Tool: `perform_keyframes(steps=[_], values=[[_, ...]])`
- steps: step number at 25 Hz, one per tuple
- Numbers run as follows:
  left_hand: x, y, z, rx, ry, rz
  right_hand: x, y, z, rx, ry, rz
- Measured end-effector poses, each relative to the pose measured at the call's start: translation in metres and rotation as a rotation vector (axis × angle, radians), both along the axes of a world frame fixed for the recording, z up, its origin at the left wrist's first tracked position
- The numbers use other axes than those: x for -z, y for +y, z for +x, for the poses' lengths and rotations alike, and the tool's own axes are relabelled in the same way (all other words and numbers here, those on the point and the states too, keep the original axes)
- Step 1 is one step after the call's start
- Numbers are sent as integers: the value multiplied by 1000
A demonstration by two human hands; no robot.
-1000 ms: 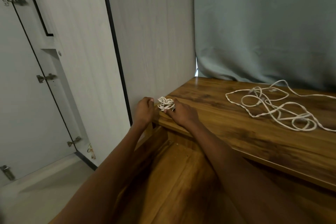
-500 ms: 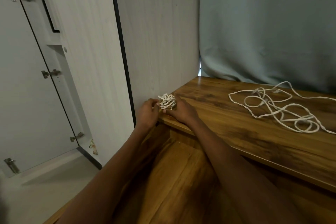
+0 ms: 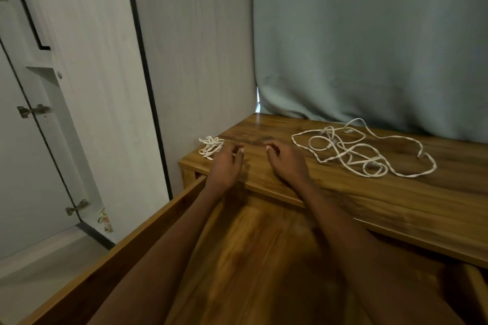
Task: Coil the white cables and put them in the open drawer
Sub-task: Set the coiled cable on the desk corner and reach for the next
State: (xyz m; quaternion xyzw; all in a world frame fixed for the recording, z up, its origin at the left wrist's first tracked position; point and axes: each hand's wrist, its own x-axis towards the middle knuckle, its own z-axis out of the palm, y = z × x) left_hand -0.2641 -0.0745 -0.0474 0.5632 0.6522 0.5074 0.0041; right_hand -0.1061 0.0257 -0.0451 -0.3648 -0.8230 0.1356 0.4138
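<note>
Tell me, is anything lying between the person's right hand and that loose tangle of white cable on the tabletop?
Nothing visible. The right hand hovers over bare wood of the tabletop, and the loose cable lies just to its right with only open surface between them.

The wooden surface (image 3: 369, 200) carried a small coiled white cable (image 3: 210, 147) at its far left corner. A loose, tangled white cable (image 3: 361, 152) lay spread farther right, near the curtain, well apart from the coil.
</note>
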Motion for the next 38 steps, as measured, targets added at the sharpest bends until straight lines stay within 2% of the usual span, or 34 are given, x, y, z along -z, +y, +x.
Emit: perform_keyframes(steps=[6, 10, 13, 17, 19, 22, 24, 28, 30, 33, 35, 38], values=[[-5, 24, 93, 182, 42, 44, -9, 0, 130, 194, 216, 317], [-6, 40, 145, 294, 60, 50, -6, 13, 214, 376, 227, 281], [-7, 51, 175, 328, 109, -26, -2, 23, 263, 439, 18, 125], [-9, 68, 205, 366, 174, -172, 10, 37, 293, 268, -408, -209], [-9, 81, 213, 362, 264, -225, 14, 44, 294, 210, -537, -163], [-5, 98, 221, 309, 423, -293, 18, 53, 293, 246, -457, -69], [-1, 106, 224, 289, 476, -307, 18, 59, 298, 358, -421, -41], [4, 113, 225, 275, 433, -320, 19, 69, 309, 646, -537, 57], [4, 112, 222, 291, 405, -217, 18, 73, 311, 680, -461, 83], [6, 106, 222, 260, 503, -76, 12, 73, 309, 581, -68, 79], [4, 104, 225, 236, 477, -85, 3, 67, 303, 477, 110, 82], [-5, 106, 224, 271, 370, -142, -15, 55, 294, 355, 202, 159]])
